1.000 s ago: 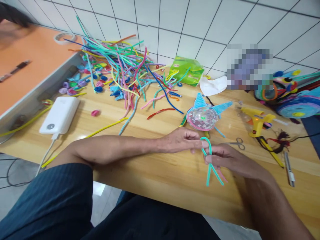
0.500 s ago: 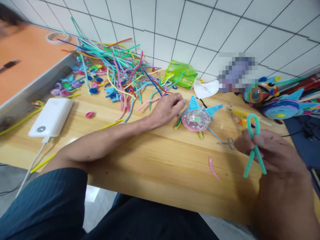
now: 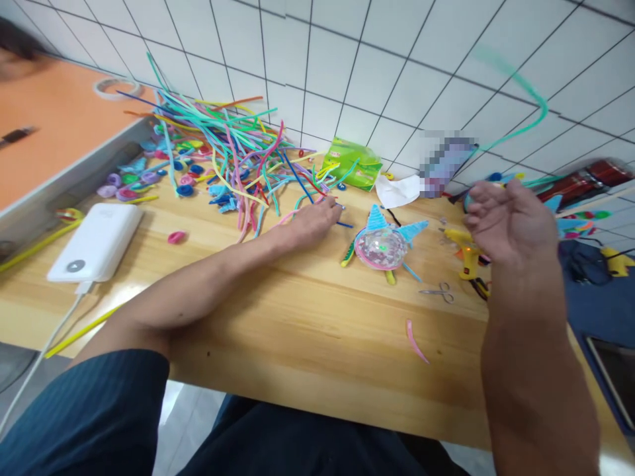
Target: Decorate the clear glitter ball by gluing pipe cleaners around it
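My left hand rests on the table at the right edge of the pipe cleaner pile, fingers curled together; dark blue strips show beside it, and what is under the fingers is hidden. My right hand is raised at the right, palm showing and fingers bent. From its fingertips a green pipe cleaner curves up in front of the tiled wall, its far end blurred. Between the hands sits a clear, glittery round body with two light blue pointed fins and yellow-green legs.
Scissors, a yellow glue gun and a pink strip lie right of centre. Behind are a green packet and white paper. A white power bank with a cable lies left, a dark red bottle far right.
My right hand has moved up and turned palm-side to view. The green pipe cleaner, folded in a loop before, now stretches out in a long curve. My left hand has shifted slightly left.
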`<state>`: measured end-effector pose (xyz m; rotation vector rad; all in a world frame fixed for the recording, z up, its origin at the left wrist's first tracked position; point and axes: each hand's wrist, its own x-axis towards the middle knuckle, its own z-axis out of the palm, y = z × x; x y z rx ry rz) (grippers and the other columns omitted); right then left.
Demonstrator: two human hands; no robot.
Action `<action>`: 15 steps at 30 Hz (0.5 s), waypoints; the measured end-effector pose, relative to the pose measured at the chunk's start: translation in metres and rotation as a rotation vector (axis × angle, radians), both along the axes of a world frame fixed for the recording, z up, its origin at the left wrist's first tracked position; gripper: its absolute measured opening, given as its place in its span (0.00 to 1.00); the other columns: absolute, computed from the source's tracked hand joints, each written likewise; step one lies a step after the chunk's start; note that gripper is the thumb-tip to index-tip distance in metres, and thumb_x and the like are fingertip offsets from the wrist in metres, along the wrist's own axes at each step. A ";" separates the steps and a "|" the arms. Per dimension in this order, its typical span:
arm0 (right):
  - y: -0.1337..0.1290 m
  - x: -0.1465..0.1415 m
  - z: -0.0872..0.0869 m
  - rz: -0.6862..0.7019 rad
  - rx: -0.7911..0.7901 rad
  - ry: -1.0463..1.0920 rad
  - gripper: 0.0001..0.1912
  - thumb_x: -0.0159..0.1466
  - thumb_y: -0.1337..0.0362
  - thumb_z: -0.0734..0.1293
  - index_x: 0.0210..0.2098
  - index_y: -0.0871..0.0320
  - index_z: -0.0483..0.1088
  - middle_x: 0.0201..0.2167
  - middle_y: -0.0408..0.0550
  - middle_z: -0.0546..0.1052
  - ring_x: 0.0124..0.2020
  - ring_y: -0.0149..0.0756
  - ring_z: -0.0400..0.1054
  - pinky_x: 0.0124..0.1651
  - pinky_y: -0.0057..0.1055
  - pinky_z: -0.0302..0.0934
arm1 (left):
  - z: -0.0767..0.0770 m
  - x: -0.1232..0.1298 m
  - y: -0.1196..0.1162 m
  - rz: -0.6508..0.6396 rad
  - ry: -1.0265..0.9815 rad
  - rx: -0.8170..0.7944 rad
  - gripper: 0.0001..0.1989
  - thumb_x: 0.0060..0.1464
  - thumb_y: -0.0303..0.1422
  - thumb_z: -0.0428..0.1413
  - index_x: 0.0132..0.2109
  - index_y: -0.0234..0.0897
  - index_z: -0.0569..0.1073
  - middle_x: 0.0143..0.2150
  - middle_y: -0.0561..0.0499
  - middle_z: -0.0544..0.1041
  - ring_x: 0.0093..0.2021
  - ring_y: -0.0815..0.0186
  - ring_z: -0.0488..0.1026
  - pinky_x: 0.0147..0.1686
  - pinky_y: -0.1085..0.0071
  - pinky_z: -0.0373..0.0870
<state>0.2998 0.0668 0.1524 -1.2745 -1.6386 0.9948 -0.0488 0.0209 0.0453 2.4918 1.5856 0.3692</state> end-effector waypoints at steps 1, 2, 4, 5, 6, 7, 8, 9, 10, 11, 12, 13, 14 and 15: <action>0.003 0.001 -0.005 -0.030 -0.062 0.050 0.24 0.65 0.37 0.67 0.34 0.51 0.72 0.30 0.52 0.74 0.29 0.38 0.63 0.31 0.37 0.56 | 0.001 -0.002 0.003 0.033 -0.098 0.039 0.14 0.72 0.24 0.47 0.54 0.31 0.77 0.55 0.36 0.79 0.50 0.56 0.78 0.44 0.65 0.68; 0.005 0.001 -0.010 -0.068 -0.139 0.117 0.22 0.66 0.40 0.69 0.36 0.52 0.74 0.34 0.56 0.77 0.32 0.40 0.67 0.32 0.37 0.58 | 0.003 -0.003 0.006 0.077 -0.181 0.074 0.13 0.73 0.25 0.48 0.53 0.31 0.77 0.53 0.37 0.79 0.49 0.56 0.77 0.45 0.65 0.68; 0.002 0.001 -0.019 -0.145 -0.265 0.231 0.15 0.66 0.48 0.72 0.37 0.53 0.77 0.42 0.58 0.81 0.37 0.41 0.72 0.35 0.36 0.62 | 0.012 -0.003 0.008 0.158 -0.290 0.125 0.12 0.75 0.27 0.47 0.53 0.32 0.76 0.50 0.39 0.80 0.49 0.57 0.77 0.47 0.65 0.69; -0.001 0.000 -0.022 -0.174 -0.302 0.272 0.12 0.65 0.52 0.73 0.38 0.54 0.78 0.44 0.57 0.82 0.39 0.40 0.73 0.36 0.35 0.64 | 0.017 -0.002 0.008 0.183 -0.341 0.148 0.12 0.75 0.27 0.47 0.53 0.32 0.75 0.49 0.41 0.81 0.48 0.58 0.77 0.48 0.65 0.69; -0.006 -0.001 -0.024 -0.194 -0.328 0.313 0.09 0.63 0.56 0.75 0.39 0.54 0.79 0.45 0.55 0.82 0.39 0.38 0.74 0.37 0.34 0.65 | 0.023 -0.001 0.006 0.195 -0.418 0.176 0.11 0.75 0.28 0.47 0.53 0.33 0.75 0.48 0.42 0.81 0.48 0.60 0.77 0.49 0.65 0.70; -0.010 -0.003 -0.025 -0.203 -0.340 0.348 0.09 0.62 0.59 0.76 0.40 0.54 0.81 0.45 0.53 0.82 0.39 0.37 0.74 0.38 0.33 0.66 | 0.028 0.000 0.005 0.194 -0.501 0.215 0.10 0.75 0.28 0.48 0.52 0.33 0.75 0.47 0.43 0.81 0.48 0.61 0.77 0.50 0.66 0.70; -0.015 -0.005 -0.026 -0.199 -0.338 0.370 0.10 0.60 0.61 0.77 0.41 0.55 0.82 0.44 0.51 0.82 0.38 0.35 0.74 0.38 0.31 0.66 | 0.033 0.000 0.003 0.181 -0.582 0.264 0.10 0.75 0.29 0.49 0.52 0.34 0.75 0.47 0.44 0.81 0.48 0.61 0.78 0.51 0.65 0.71; -0.020 -0.008 -0.026 -0.185 -0.324 0.376 0.11 0.59 0.62 0.78 0.41 0.55 0.83 0.42 0.50 0.83 0.37 0.34 0.74 0.38 0.30 0.66 | 0.038 0.000 0.001 0.161 -0.650 0.318 0.10 0.75 0.30 0.49 0.52 0.35 0.75 0.47 0.44 0.82 0.49 0.61 0.78 0.53 0.65 0.71; -0.024 -0.012 -0.025 -0.171 -0.291 0.368 0.11 0.57 0.61 0.79 0.40 0.55 0.83 0.41 0.49 0.83 0.36 0.34 0.74 0.37 0.30 0.66 | 0.042 -0.001 -0.001 0.137 -0.694 0.374 0.10 0.76 0.32 0.49 0.52 0.37 0.75 0.48 0.45 0.82 0.50 0.61 0.78 0.54 0.64 0.72; -0.028 -0.016 -0.025 -0.161 -0.242 0.350 0.12 0.56 0.61 0.81 0.39 0.55 0.84 0.39 0.49 0.83 0.34 0.33 0.74 0.36 0.29 0.66 | 0.047 -0.002 -0.002 0.114 -0.728 0.428 0.11 0.77 0.34 0.48 0.53 0.38 0.75 0.49 0.45 0.82 0.51 0.61 0.78 0.55 0.63 0.73; -0.032 -0.021 -0.024 -0.154 -0.182 0.326 0.13 0.54 0.59 0.81 0.38 0.55 0.84 0.37 0.49 0.83 0.33 0.33 0.74 0.34 0.29 0.66 | 0.052 -0.003 -0.003 0.091 -0.757 0.479 0.13 0.78 0.37 0.48 0.53 0.40 0.76 0.50 0.45 0.82 0.52 0.60 0.79 0.55 0.62 0.74; -0.036 -0.027 -0.023 -0.149 -0.120 0.300 0.14 0.53 0.58 0.82 0.38 0.54 0.84 0.36 0.49 0.84 0.32 0.33 0.74 0.33 0.29 0.65 | 0.057 -0.004 -0.003 0.065 -0.786 0.523 0.14 0.78 0.41 0.48 0.54 0.42 0.76 0.50 0.46 0.83 0.51 0.60 0.79 0.54 0.61 0.75; -0.040 -0.032 -0.021 -0.148 -0.056 0.273 0.15 0.52 0.58 0.82 0.38 0.54 0.84 0.35 0.49 0.84 0.30 0.32 0.74 0.33 0.29 0.65 | 0.063 -0.005 -0.003 0.033 -0.817 0.558 0.14 0.78 0.44 0.48 0.54 0.45 0.75 0.49 0.47 0.83 0.50 0.59 0.80 0.53 0.60 0.77; -0.045 -0.038 -0.018 -0.149 0.007 0.246 0.15 0.51 0.57 0.82 0.38 0.54 0.84 0.35 0.48 0.84 0.30 0.32 0.74 0.32 0.29 0.65 | 0.071 -0.005 -0.004 -0.006 -0.852 0.587 0.15 0.77 0.47 0.49 0.53 0.46 0.75 0.49 0.47 0.83 0.48 0.59 0.80 0.50 0.60 0.78</action>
